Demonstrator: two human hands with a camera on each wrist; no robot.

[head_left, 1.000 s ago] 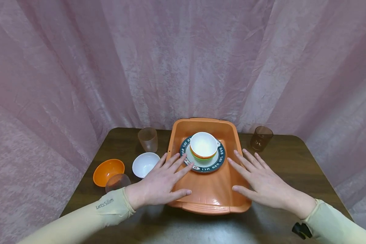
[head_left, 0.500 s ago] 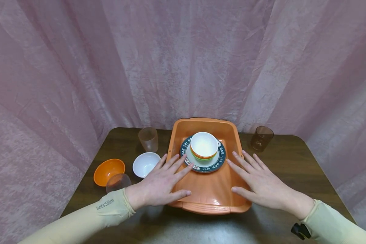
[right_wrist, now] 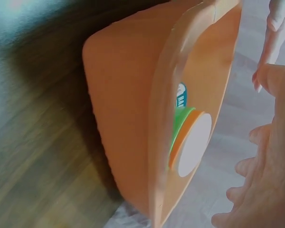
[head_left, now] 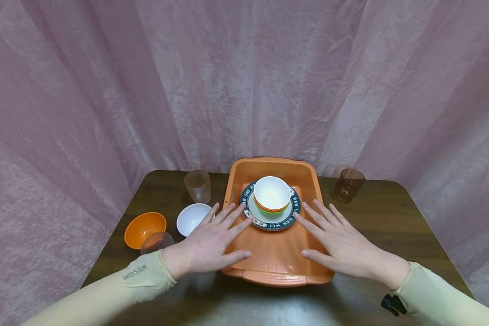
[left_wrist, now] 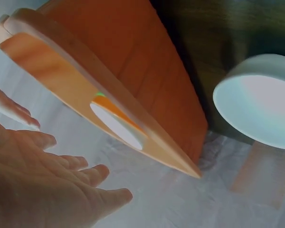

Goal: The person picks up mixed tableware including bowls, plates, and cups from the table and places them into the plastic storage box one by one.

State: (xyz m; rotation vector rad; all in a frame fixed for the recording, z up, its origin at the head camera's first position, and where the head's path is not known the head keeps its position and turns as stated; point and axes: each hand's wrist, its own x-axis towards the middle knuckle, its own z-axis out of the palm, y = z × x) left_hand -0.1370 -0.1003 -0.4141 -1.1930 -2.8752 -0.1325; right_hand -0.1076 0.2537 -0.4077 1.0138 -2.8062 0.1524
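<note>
A pink curtain (head_left: 244,90) hung behind a dark wooden desk (head_left: 391,226) with rounded corners. On the desk, at its middle, stood an orange tub (head_left: 277,253). Inside the tub, toward its far end, lay a plate (head_left: 283,224) with a dark lettered border, and on the plate stood a stack of bowls (head_left: 272,192): white on top, then orange, then green below.

The person's two hands were apart from each other, palms down, with straight and spread fingers. The left hand (head_left: 207,246) was above the left rim of the tub, and the right hand (head_left: 342,244) was above the right rim. In the wrist views, a gap could be seen between each hand and the tub.

Left of the tub was a white bowl (head_left: 190,219), partly covered by the left hand in the head view, and behind it stood a clear cup (head_left: 198,186). Farther left was an orange bowl (head_left: 144,230); a tinted cup (head_left: 156,241) was just beside it, though whether they touched could not be told. To the right of the tub, near the far edge, stood a brown cup (head_left: 349,184).
</note>
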